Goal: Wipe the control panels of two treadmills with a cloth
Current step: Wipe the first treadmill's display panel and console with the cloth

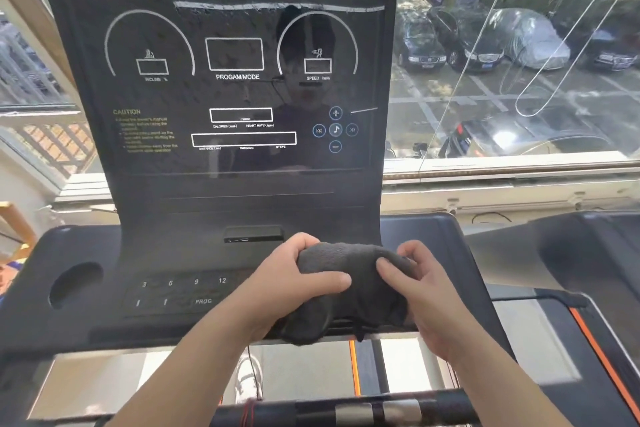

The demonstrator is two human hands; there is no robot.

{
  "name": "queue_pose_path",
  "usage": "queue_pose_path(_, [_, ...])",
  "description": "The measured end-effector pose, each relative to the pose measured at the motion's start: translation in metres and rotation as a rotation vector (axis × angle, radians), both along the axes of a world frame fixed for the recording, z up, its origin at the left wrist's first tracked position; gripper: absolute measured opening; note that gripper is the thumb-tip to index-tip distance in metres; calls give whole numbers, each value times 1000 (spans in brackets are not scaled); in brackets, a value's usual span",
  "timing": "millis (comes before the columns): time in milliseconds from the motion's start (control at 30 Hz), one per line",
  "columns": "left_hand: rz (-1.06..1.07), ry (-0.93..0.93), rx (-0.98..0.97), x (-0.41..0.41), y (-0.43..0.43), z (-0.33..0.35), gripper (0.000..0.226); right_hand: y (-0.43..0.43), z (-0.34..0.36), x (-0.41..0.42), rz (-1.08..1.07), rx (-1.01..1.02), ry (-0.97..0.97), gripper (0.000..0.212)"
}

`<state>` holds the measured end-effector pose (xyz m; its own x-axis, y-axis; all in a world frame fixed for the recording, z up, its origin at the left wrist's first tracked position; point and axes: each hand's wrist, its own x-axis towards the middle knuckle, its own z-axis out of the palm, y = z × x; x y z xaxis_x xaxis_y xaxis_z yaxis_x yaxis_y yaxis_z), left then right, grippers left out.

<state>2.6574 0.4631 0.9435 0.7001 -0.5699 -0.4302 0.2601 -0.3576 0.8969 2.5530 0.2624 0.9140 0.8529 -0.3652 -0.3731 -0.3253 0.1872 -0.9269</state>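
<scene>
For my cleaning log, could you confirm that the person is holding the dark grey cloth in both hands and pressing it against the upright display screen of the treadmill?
Not quite. Both hands, left hand and right hand, do hold the dark grey cloth, but the head view shows it low over the button console, not against the upright display screen.

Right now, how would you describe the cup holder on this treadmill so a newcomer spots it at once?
Start at the tall black display panel facing the window, then drop to the flat console below it. The cup holder is the dark oval recess at the console's far left, beside the number keys; it is the only sunken hole there.
</scene>
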Motion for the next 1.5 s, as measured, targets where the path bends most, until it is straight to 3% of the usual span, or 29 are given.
queue_pose_path(100, [26, 45, 29, 11, 2, -1, 31, -7, -8, 0, -25, 37, 62, 29])
queue_pose_path(233, [108, -244, 104, 31, 1, -6, 26, -12, -10, 14, -72, 69, 29, 25])
queue_pose_path(333, [141, -815, 464, 32, -6, -33, 46, -19, -27, 30, -154, -286, 94, 25])
queue_pose_path(400, [-19, -1092, 566, 14, -19, -55, 55, -31, -43, 34, -182, -449, 125, 23])
queue_pose_path(467, [-327, -1069, 629, -5, -37, -73, 61, -41, -56, 35, -118, -584, 167, 23])
queue_pose_path(533, [-513, -1049, 742, -11, -49, -90, 63, -48, -59, 38, -10, -883, 213, 26])
queue_pose_path(600, [-528, -1190, 715, 3, -51, -99, 61, -51, -58, 44, 59, -1154, 220, 27])
queue_pose_path(733, [-393, -1507, 729, 59, -52, -97, 54, -57, -68, 47, 160, -1101, 188, 28])
queue_pose_path(867, [-169, -1321, 753, 52, -74, -90, 48, -65, -82, 34, 230, -1028, 170, 40])
queue_pose_path(967, [-171, -1190, 723, 2, -80, -100, 55, -70, -80, 34, 242, -988, 162, 41])
queue_pose_path(1133, [-472, -1349, 458, -21, -61, -109, 47, -75, -79, 39, 249, -1001, 190, 40])
queue_pose_path(1267, [-233, -1332, 697, 41, -58, -104, 45, -73, -80, 41, 267, -1028, 204, 37])
queue_pose_path(1367, [-121, -1221, 753, 15, -70, -104, 48, -70, -82, 43, 262, -1030, 201, 39])
queue_pose_path(1500, [-386, -1276, 533, -46, -59, -114, 45, -70, -83, 45, 255, -1054, 186, 35])
